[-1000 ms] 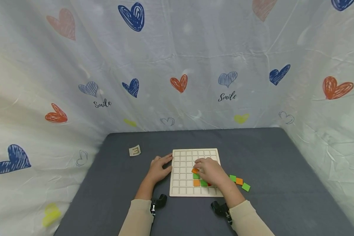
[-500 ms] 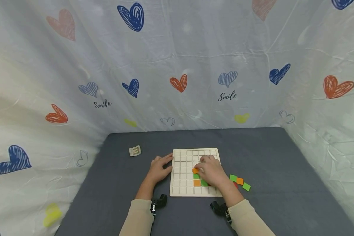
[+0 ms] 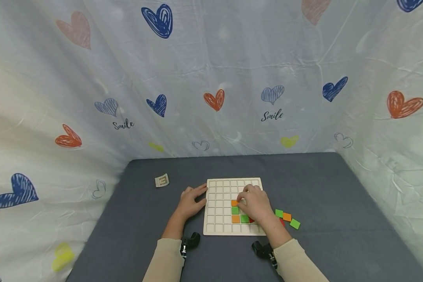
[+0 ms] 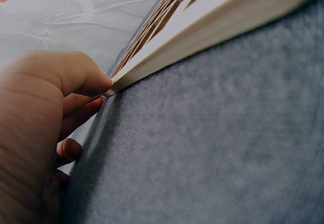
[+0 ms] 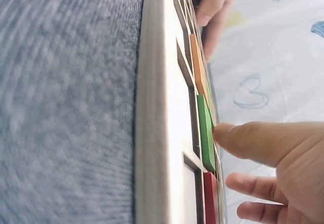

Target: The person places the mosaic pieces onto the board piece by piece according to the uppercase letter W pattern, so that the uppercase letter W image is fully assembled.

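A pale gridded board [image 3: 216,203] lies on the dark table. My left hand [image 3: 189,203] touches its left edge with thumb and extended fingers; in the left wrist view the left thumb [image 4: 88,80] meets the board's side. My right hand [image 3: 255,201] is over the board, fingertips beside the upper orange tile [image 3: 234,203], which lies flat in its cell. Below it are a green tile [image 3: 235,210] and a lower orange tile [image 3: 235,219]. Another green tile [image 3: 244,218] and a red tile [image 3: 251,220] continue that row, the red one partly hidden by the hand.
Right of the board lie several loose tiles, among them a green tile [image 3: 279,213], an orange tile [image 3: 287,217] and a tilted green tile [image 3: 295,223]. A small paper piece [image 3: 161,180] is at the table's back left. A heart-printed curtain [image 3: 232,133] hangs behind.
The upper orange tile, tilted earlier, now lies flat and square in its cell. My right hand has shifted slightly right, with its fingers drawn in. My left hand stays at the board's edge.
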A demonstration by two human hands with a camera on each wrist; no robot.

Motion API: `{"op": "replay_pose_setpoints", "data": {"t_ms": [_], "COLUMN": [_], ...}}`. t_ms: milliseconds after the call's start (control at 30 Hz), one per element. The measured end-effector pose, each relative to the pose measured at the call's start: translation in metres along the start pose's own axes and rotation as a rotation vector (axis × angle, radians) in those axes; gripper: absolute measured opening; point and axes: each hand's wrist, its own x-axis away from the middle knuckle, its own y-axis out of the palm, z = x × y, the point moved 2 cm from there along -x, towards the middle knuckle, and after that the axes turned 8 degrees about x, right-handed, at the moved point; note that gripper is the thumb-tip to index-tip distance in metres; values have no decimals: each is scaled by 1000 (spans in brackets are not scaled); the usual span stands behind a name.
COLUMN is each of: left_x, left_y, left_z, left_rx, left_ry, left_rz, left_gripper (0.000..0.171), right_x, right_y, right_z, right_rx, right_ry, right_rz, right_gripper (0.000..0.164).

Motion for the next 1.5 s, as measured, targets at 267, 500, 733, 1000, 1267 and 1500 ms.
{"op": "replay_pose_setpoints", "data": {"t_ms": [267,500,733,1000,1267,1500], "left_x": [-1,-2,-4,-4,-4,-1], "left_y": [1,2,1,0,1,1], "left_z": [3,2,-1,0,-4,-4], "left_rx": [26,3,0,8,-6,19], "left_ry": [-2,9,13,13,12,-9], "left_rz": [2,6,10,0,-3,-10], "left_gripper": [48,48,48,48,49,50], "right_x": [2,8,16,29,39,49], "right_y": [-4,-20,-38,-54,-53,-43], "right_z": [5,22,49,81,109,118], "right_rx": [-21,-142,-247,-301,-380,-498], "right_ry": [-1,49,117,205,273,310], "right_rz": [22,21,14,-70,-222,-376], "right_gripper": [3,12,19,27,20,16]}}
